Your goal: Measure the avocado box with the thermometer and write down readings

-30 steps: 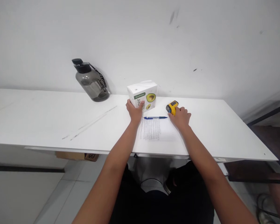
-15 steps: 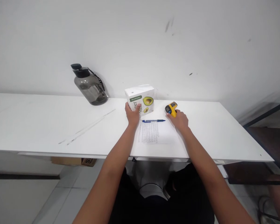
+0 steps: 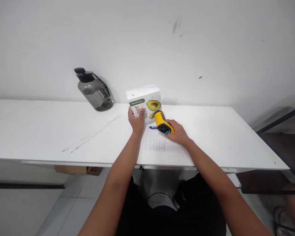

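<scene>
My left hand (image 3: 136, 122) grips a white box (image 3: 142, 95) by its lower left side, thumb across the front. The box shows avocado pictures and a green label, and it leans a little. In my right hand (image 3: 178, 131) is a yellow and black infrared thermometer (image 3: 159, 119), its front end up against or just before the box's lower right and its small screen turned toward me. Beneath it a blue pen (image 3: 152, 127) lies partly hidden on a sheet of handwritten paper (image 3: 156, 141).
A grey translucent water bottle (image 3: 95, 93) stands on the white table (image 3: 51, 131), close to the wall (image 3: 142, 42). A cardboard box (image 3: 76, 169) sits under the table at left. Dark metal framing (image 3: 280, 119) is at the right edge.
My right hand has lifted the thermometer, turned it and brought it left to the box. The box has shifted slightly left and toward me in my left hand.
</scene>
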The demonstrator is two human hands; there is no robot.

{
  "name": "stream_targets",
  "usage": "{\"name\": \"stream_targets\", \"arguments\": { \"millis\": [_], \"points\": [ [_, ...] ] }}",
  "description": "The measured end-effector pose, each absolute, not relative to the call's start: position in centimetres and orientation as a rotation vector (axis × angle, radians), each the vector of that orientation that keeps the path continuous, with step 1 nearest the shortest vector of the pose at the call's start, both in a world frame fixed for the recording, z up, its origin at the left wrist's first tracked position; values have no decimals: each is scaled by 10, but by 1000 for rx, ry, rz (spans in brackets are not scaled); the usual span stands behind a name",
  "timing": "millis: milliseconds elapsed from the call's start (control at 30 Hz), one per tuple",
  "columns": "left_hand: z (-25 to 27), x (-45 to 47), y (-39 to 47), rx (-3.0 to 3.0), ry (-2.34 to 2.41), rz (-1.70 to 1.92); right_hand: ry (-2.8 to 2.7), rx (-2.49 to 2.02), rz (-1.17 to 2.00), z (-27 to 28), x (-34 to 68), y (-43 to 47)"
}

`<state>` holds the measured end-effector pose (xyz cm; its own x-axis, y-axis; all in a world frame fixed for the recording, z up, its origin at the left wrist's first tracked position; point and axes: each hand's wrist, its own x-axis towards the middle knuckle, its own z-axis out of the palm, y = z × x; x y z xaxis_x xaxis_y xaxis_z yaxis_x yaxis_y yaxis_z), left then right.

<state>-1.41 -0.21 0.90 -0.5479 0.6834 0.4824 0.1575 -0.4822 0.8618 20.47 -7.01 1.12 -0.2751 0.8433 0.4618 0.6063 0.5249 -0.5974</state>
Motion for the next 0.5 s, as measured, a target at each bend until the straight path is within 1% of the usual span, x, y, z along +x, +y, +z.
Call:
{"name": "stream_targets", "arguments": {
  "millis": [167, 333, 500],
  "points": [
    [6, -15, -3, 1322, 1332, 2085, -1977, -1156, 448, 10, 209, -70],
    [4, -14, -4, 1372, 1327, 2072, -1958, -1139, 441, 13, 208, -71],
    [0, -15, -4, 1450, 1319, 2025, -1969, -1201, 460, 18, 206, -74]
  ]
}}
